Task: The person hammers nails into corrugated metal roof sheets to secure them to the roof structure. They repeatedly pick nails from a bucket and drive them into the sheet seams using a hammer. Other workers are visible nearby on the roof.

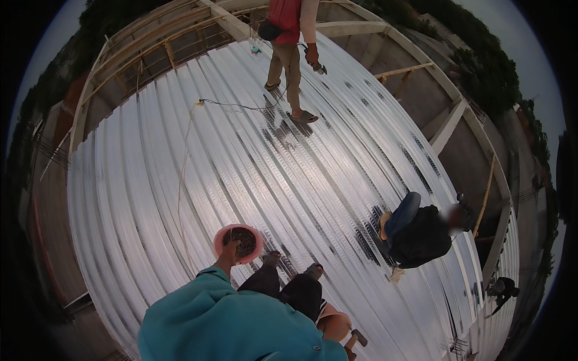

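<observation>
My left hand point(229, 251) grips the rim of a pink bucket point(257, 239) with small dark pieces inside, too small to name, held above the ribbed silver metal sheeting point(138, 204). At the lower edge my right hand point(349, 352), mostly cut off by my body, is closed on a hammer point(359, 337). A salmon-coloured round object point(334, 325), seen only in part, is beside that hand. My feet in sandals stand on the sheeting just right of the bucket.
A standing worker point(286, 54) ahead holds a power tool point(319, 67), its cord point(241, 107) lying across the sheets. Another worker point(421, 234) squats at right; a third point(503, 289) is farther off. Concrete beams point(448, 126) and bamboo poles point(484, 195) border the sheeting's edges.
</observation>
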The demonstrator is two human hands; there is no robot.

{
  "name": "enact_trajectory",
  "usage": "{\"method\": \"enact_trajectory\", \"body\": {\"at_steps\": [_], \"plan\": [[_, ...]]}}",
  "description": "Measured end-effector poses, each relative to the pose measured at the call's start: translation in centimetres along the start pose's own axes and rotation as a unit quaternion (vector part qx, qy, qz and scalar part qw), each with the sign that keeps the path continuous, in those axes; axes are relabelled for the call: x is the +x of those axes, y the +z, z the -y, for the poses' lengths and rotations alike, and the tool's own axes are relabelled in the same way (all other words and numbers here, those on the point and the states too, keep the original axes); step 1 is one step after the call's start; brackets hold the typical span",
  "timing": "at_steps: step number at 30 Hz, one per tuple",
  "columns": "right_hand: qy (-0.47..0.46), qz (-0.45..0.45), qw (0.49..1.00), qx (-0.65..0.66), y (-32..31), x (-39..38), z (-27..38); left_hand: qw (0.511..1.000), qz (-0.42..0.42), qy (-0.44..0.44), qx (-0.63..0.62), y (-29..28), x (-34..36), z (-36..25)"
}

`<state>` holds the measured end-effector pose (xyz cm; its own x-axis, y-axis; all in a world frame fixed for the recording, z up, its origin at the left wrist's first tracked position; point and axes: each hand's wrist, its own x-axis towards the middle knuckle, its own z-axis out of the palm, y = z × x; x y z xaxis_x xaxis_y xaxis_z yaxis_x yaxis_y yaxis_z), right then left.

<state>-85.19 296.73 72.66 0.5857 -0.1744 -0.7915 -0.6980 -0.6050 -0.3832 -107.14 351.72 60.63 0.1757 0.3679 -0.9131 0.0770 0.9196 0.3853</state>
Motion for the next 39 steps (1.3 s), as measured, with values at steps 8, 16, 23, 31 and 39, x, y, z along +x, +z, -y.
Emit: {"method": "enact_trajectory", "body": {"at_steps": [8,16,23,31,39], "plan": [[0.013,0.019,0.999,0.037,-0.5,1.0,-4.4,0.994,0.067,0.081,0.020,2.6,7.1,-6.4],[0.004,0.006,0.999,0.035,-4.6,6.9,-10.4,0.990,0.002,-0.005,0.144,14.8,0.8,-12.5],[0.132,-0.063,0.980,0.133,-3.1,2.7,-7.1,0.974,-0.079,-0.039,0.208,23.5,0.0,-13.3],[0.158,-0.111,0.950,0.244,-0.1,2.1,-7.3,0.940,-0.036,-0.039,0.336,32.2,3.3,-13.4],[0.199,-0.145,0.915,0.319,4.9,-1.7,-4.9,0.875,0.058,-0.033,0.479,41.4,4.3,-13.8]]}}
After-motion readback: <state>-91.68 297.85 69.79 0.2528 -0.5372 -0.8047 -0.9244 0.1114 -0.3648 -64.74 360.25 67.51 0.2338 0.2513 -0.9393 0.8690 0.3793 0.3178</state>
